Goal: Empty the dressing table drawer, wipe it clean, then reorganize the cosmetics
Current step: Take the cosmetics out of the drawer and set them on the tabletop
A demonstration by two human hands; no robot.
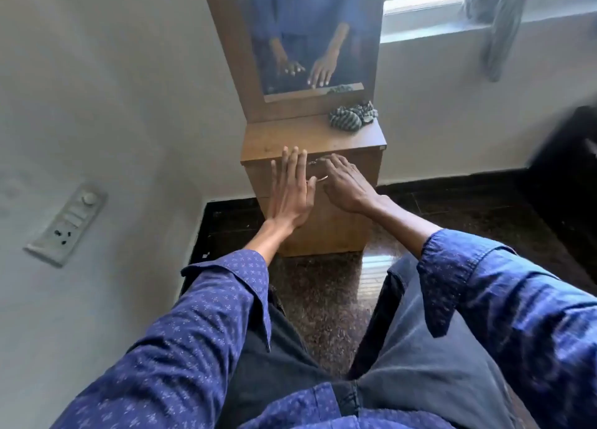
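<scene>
Standing against wall, one wooden desk (310, 137), drawer (355, 170) closed. Left hand (290, 192) flat on drawer front, fingers straight, released. Right hand (345, 183) beside it, fingers curled round metal handle (318, 179). One striped cloth (352, 115) on desk's top, rear right.

Warm honey-brown wood grain on the dresser (310, 144), with a cloth (352, 116) striped dark green and pale grey crumpled on top, and a grey-striped rag (499, 18) at the window. Deep blue sleeves (200, 318) sprinkled with small pale floral marks, over faded charcoal trousers (436, 348). Off-white walls (97, 89), a pale grey switch plate (68, 225), a silver metal handle (319, 178), and a glossy floor (323, 299) speckled brown and black.
</scene>
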